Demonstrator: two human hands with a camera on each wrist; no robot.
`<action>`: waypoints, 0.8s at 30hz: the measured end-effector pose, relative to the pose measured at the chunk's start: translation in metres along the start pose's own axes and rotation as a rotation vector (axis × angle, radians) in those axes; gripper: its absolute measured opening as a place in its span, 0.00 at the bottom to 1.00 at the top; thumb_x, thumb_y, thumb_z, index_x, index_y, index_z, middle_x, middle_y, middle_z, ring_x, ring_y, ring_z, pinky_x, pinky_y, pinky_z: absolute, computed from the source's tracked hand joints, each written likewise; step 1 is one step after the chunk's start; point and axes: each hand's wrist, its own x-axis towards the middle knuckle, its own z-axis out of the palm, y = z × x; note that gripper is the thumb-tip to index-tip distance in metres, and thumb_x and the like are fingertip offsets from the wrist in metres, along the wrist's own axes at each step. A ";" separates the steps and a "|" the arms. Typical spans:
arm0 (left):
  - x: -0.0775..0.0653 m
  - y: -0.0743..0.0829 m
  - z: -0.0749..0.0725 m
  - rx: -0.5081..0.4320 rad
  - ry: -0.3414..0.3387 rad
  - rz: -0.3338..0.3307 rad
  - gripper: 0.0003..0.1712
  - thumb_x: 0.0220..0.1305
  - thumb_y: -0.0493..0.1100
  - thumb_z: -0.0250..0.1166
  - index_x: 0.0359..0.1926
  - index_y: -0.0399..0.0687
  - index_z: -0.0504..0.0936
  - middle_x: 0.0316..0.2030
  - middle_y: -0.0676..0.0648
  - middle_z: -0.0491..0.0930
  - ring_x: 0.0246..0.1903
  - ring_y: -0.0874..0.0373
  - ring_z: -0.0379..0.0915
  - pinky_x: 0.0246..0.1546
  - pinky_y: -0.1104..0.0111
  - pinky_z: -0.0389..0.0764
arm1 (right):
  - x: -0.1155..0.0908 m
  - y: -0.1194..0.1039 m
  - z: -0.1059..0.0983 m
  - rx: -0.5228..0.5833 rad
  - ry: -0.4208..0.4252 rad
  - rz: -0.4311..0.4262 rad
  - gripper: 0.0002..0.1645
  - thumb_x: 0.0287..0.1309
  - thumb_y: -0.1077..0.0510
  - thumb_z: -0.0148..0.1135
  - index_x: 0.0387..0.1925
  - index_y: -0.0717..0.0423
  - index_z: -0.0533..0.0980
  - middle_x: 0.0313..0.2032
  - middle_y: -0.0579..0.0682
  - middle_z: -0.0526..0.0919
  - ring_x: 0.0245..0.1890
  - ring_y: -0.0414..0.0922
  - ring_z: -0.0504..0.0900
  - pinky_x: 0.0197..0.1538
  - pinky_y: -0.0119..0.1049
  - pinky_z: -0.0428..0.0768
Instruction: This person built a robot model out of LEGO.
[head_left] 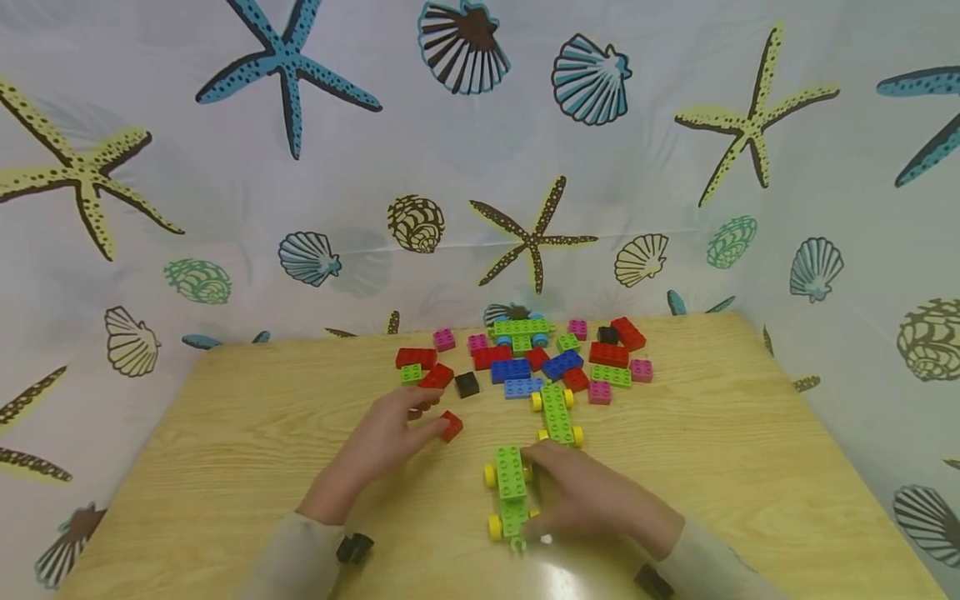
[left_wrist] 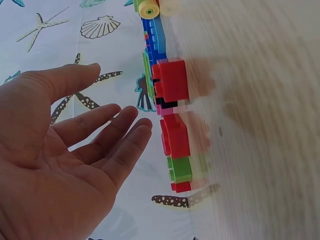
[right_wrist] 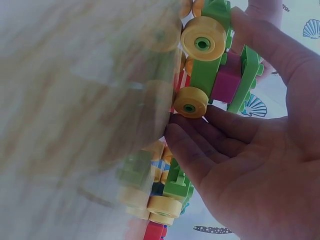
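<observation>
A green toy car (head_left: 513, 492) with yellow wheels stands at the near middle of the table. My right hand (head_left: 588, 500) holds it from the right, thumb by the near end and fingers around the far wheel. In the right wrist view, a magenta brick (right_wrist: 226, 77) sits between the car's base and a green upper brick (right_wrist: 246, 79). My left hand (head_left: 386, 437) hovers with fingers spread, thumb tip beside a small red brick (head_left: 451, 427). The left wrist view shows nothing between that hand's fingers (left_wrist: 125, 145).
Beyond my right hand stands a second green car (head_left: 557, 414) with yellow wheels. At the back are a green car with blue wheels (head_left: 521, 329) and several loose bricks, including a blue brick (head_left: 511, 371) and a black brick (head_left: 467, 384). A patterned cloth (head_left: 465, 158) hangs behind the table (head_left: 247, 417).
</observation>
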 end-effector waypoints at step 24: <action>0.017 -0.008 0.009 -0.024 -0.022 -0.055 0.32 0.77 0.50 0.74 0.75 0.43 0.81 0.71 0.41 0.84 0.71 0.39 0.81 0.72 0.45 0.85 | -0.001 0.001 0.001 -0.005 0.006 -0.008 0.63 0.54 0.35 0.87 0.83 0.55 0.69 0.79 0.56 0.76 0.81 0.59 0.74 0.84 0.63 0.72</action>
